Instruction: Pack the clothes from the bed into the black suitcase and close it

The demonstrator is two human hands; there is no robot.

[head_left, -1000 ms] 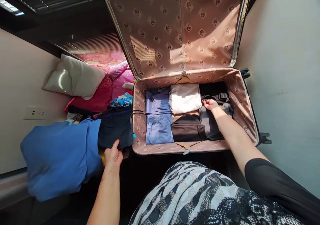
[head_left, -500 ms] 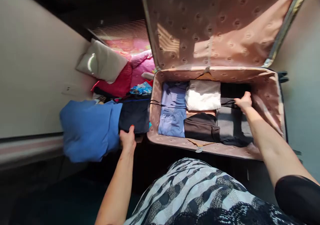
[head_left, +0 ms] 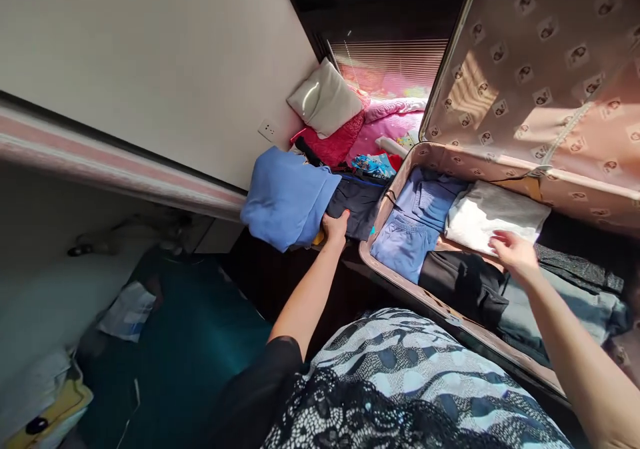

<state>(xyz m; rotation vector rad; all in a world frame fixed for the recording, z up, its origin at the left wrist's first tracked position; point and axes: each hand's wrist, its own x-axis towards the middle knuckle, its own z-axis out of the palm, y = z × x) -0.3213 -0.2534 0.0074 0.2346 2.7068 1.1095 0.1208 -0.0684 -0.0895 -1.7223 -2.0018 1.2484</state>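
i have the left hand (head_left: 336, 229) at the near edge of the folded navy garment (head_left: 357, 202), thumb along the edge; the fingers are hidden, so i cannot tell whether they grip. this garment lies outside the suitcase (head_left: 447, 156), just beside its left end. the blue cloth (head_left: 287, 196) is bunched directly left of the garment.

i have the right hand (head_left: 517, 252) over the suitcase, loosely open, fingertips at the near edge of the folded white cloth (head_left: 487, 212). the white cloth lies in the far row, between blue clothes on the left and black clothes (head_left: 575, 236) on the right. in the near row i read, left to right: blue shorts (head_left: 403, 244), black trousers (head_left: 460, 282) and grey trousers (head_left: 545, 309).

the lid (head_left: 525, 116) stands raised. a pillow (head_left: 325, 99) leans in the corner behind the blue cloth.
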